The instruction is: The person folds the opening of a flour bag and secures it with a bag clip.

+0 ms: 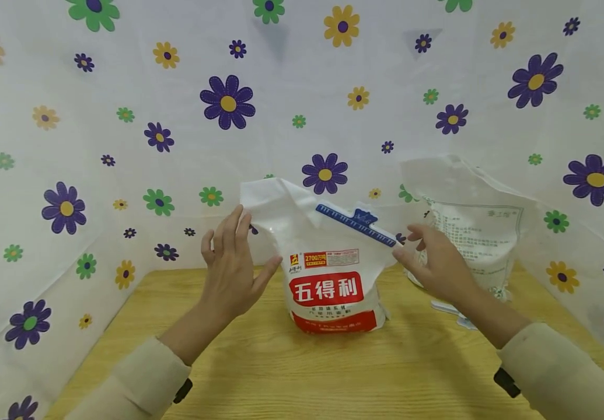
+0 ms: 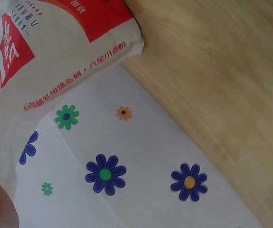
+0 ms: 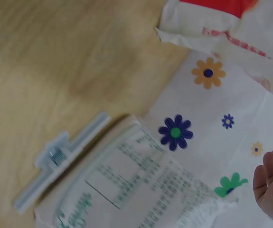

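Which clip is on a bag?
The blue clip, set aslant across the upper part of the red-printed bag. The pale clip lies on the table instead.

Blue clip (image 1: 354, 225) slants, apparently clamped, on upright white bag (image 1: 327, 265).

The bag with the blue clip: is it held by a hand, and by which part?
No hand seems to hold it. The left hand is open beside the bag; the right hand is open near the lower end of the clip.

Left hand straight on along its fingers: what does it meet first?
The left hand would likely meet the red-printed bag first, at its top left corner; depth is unclear, they may be touching.
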`<state>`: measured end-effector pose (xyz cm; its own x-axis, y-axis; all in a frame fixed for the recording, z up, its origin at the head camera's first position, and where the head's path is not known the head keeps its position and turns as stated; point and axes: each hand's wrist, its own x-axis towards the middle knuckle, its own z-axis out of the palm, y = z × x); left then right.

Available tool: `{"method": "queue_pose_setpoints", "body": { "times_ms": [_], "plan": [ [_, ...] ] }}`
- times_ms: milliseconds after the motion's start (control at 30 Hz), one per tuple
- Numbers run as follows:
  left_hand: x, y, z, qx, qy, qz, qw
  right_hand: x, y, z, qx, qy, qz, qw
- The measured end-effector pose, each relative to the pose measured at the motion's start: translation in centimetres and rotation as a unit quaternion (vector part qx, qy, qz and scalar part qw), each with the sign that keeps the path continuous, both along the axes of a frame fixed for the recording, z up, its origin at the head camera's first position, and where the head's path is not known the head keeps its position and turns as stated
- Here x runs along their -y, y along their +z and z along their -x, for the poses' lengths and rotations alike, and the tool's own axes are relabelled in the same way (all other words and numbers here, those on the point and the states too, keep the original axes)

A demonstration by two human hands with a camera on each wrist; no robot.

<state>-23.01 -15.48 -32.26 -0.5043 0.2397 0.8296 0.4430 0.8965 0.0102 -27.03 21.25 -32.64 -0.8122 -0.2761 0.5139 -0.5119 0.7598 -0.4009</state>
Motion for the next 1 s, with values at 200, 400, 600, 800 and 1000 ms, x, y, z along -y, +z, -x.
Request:
{"method": "queue_pose_setpoints", "body": {
  "times_ms": [200, 400, 600, 800, 1000],
  "plan": [
    [-0.5, -2.4, 0.1, 0.024, 0.003, -0.073, 0.9970, 0.6, -3.8, -0.1, -0.039, 0.021, 0.038, 0.9983],
    [-1.3, -5.4, -0.1, 0.073, 0.006, -0.105, 0.9917, 1.7, -7.0, -0.5, 0.006, 0.016, 0.027, 0.9995],
    [-2.4, -7.5, -0.1, 0.144, 0.014, -0.117, 0.9826, 2.6, -8.8, -0.9, 0.049, 0.009, 0.017, 0.9986],
    [-3.0, -9.5, 0.3, 0.172, 0.026, -0.079, 0.9815, 3.2, -9.9, -0.8, 0.061, 0.007, -0.034, 0.9975],
    [-2.9, -10.9, 1.2, 0.163, 0.031, -0.027, 0.9858, 3.7, -10.7, -0.6, 0.055, 0.016, -0.081, 0.9950]
  ]
}}
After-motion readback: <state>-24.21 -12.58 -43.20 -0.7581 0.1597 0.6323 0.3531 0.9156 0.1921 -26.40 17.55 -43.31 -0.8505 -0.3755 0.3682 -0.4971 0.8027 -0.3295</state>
